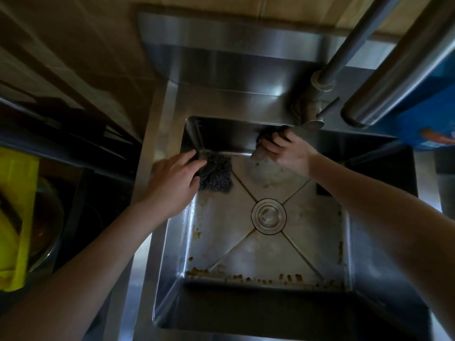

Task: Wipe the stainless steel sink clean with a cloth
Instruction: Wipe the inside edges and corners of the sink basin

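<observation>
The square stainless steel sink (172, 242) fills the middle of the head view, its floor stained, with brown crumbs along the near edge and a round drain (268, 216) at the centre. My left hand (172, 185) reaches over the left wall and grips a dark steel-wool scourer (218, 174) at the far left corner of the floor. Against the far wall, my right hand (286, 150) holds a grey cloth (259, 152), its fingers curled over it just below the tap base.
A tap (317, 94) rises from the back ledge with a steel pipe (403, 62) to its right. A blue box (428, 119) stands at the far right. Left of the sink are a dark hob (86, 168), a bowl (48, 232) and a yellow cloth (14, 217).
</observation>
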The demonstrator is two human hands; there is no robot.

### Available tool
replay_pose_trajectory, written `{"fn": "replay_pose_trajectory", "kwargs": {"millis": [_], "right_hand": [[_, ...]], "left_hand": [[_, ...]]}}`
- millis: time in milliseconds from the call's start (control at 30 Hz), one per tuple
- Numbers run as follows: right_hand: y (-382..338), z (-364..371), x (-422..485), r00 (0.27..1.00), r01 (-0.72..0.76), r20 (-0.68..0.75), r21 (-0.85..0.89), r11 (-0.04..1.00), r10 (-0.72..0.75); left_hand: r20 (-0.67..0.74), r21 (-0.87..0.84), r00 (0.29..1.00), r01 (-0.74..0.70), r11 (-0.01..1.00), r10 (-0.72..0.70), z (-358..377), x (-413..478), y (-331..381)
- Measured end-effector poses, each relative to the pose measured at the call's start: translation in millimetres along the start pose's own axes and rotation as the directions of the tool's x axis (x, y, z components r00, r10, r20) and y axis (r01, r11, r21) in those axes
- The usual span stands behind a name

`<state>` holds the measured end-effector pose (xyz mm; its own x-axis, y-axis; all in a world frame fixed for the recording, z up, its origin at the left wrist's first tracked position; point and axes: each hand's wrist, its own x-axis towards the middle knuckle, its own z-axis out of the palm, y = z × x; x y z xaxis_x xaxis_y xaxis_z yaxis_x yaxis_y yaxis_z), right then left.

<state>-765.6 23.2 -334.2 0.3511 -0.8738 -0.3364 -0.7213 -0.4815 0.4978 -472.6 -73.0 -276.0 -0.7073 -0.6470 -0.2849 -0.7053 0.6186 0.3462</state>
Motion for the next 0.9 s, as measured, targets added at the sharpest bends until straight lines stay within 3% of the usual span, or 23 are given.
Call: {"fn": "replay_pose_trajectory", "kwargs": {"millis": [133, 233, 433, 633, 767, 900], "right_hand": [[11, 9, -34, 0.972, 0.014, 0.234, -0.076, 0.997, 0.004], [18, 10, -62, 0.956, -0.046, 0.283, -0.093, 0.995, 0.071], [24, 12, -47, 0.995, -0.032, -0.095, -0.140, 0.990, 0.018], [13, 6, -3, 0.978, -0.004, -0.209, -0.069, 0.998, -0.010], [15, 11, -14, 0.997, 0.046, -0.062, -0.041, 0.998, -0.049], [24, 22, -55, 0.994, -0.007, 0.110, 0.005, 1.000, 0.007]], "left_hand": [[-0.026, 0.020, 1.000, -0.012, 1.000, 0.013, 2, 6, 3], [-0.021, 0.041, 1.000, -0.013, 0.999, 0.014, 4, 9, 4], [-0.004, 0.054, 1.000, -0.004, 0.999, 0.004, 6, 11, 0], [-0.020, 0.052, 1.000, -0.005, 0.999, 0.006, 6, 11, -2], [-0.029, 0.098, 0.999, -0.023, 0.995, 0.026, 6, 14, 0], [-0.005, 0.110, 0.998, -0.066, 0.992, 0.067, 12, 25, 6]]}}
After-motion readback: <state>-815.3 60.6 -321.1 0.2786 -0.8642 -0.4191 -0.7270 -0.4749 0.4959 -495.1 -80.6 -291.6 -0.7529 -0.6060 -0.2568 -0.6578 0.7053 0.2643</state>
